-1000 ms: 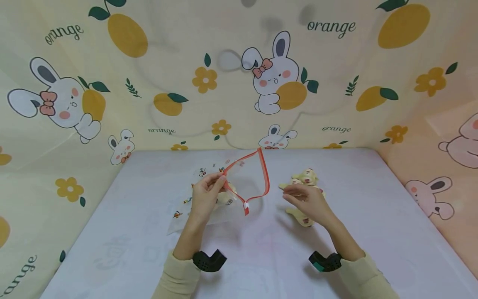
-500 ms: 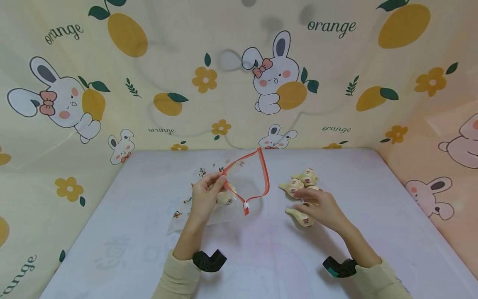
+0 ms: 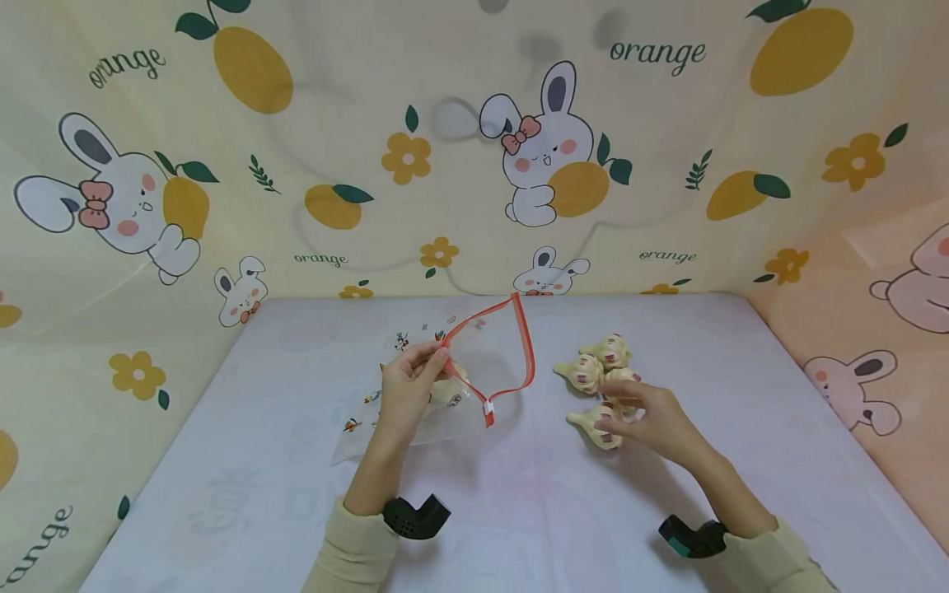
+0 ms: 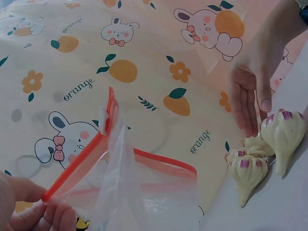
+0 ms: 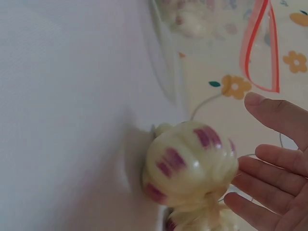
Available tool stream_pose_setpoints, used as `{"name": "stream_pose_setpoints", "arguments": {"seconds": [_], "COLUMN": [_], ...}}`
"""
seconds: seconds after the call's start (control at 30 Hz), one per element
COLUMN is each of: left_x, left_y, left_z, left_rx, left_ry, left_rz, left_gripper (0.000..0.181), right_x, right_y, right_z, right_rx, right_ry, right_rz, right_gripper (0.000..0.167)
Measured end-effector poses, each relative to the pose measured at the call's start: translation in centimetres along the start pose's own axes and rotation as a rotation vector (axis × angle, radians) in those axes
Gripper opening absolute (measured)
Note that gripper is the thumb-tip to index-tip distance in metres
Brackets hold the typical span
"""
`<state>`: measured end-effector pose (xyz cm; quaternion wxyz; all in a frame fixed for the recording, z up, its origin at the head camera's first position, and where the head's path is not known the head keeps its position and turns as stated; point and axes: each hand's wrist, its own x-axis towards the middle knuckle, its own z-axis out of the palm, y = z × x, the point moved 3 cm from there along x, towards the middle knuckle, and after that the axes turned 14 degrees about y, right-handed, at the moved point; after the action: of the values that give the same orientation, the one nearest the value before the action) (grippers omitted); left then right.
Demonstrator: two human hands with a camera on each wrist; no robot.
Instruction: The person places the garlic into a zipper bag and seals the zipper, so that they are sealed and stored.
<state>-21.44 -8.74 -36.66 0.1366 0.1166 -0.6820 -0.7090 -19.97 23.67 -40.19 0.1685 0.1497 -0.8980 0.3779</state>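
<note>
My left hand (image 3: 410, 383) pinches the red rim of a clear zip bag (image 3: 529, 354) printed with small figures. The bag's mouth gapes toward the right, its white slider (image 3: 488, 407) at the near corner. Through the plastic, a pale bulb with purple marks (image 5: 185, 19) shows in the right wrist view. Several garlic bulbs (image 3: 582, 375), cream with purple patches, lie clustered on the right. Fingers spread and holding nothing, my right hand (image 3: 656, 420) hovers by the nearest garlic bulb (image 5: 190, 163); whether it touches one cannot be told.
A white-covered table (image 3: 245, 461) lies beneath everything. Behind it and along its sides rises a cloth (image 3: 445, 74) printed with rabbits and oranges. Each wrist wears a black camera, such as the right wrist camera (image 3: 693, 537).
My right hand has drawn back to the right and nearer to me, uncovering more of the garlic bulbs and lowering beside the nearest one. The left hand and bag stay put.
</note>
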Motion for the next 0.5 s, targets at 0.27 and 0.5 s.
{"name": "stream_pose_setpoints", "arguments": {"seconds": [0.27,0.5], "left_x": [0.0,-0.1], "left_y": [0.1,0.1], "left_z": [0.0,0.1], "left_rx": [-0.017,-0.013], "left_ry": [-0.006,-0.011], "left_rz": [0.006,0.0], "left_gripper": [0.025,0.024], "right_x": [-0.6,-0.9], "right_y": [0.9,1.4], "right_z": [0.1,0.4], "right_rx": [-0.018,-0.026], "right_ry": [-0.024,-0.014], "right_rz": [0.065,0.063], "right_gripper": [0.055,0.06]}}
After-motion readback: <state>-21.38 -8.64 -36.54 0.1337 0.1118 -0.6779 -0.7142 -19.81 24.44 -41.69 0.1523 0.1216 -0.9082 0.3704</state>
